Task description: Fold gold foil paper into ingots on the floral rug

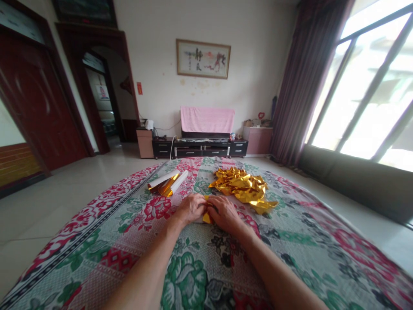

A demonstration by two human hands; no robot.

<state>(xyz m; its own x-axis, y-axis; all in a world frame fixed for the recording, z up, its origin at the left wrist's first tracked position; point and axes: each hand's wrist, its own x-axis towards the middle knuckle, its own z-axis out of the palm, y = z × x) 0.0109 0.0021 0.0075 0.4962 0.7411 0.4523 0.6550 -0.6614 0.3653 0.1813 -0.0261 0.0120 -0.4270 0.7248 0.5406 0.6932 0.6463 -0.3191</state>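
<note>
Close together at the middle of the table, both my hands are closed on one sheet of gold foil paper (207, 218), whose pale side shows at its lower edge. My left hand (192, 206) grips it from the left with curled fingers. From the right, my right hand (222, 211) bends its fingers over the same sheet, and most of the paper is hidden beneath them. Just beyond my right hand lies a heap of folded gold foil pieces (240, 185). Curled gold sheets with white backs (168, 183) rest beyond my left hand.
A flowered cloth (185, 280) covers the round table. Past its far edge stands a low black TV cabinet (201, 148), with a pink cloth (207, 119) draped over the screen. A curtain (298, 77) and a large window are at the right, a dark red door (38, 94) at the left.
</note>
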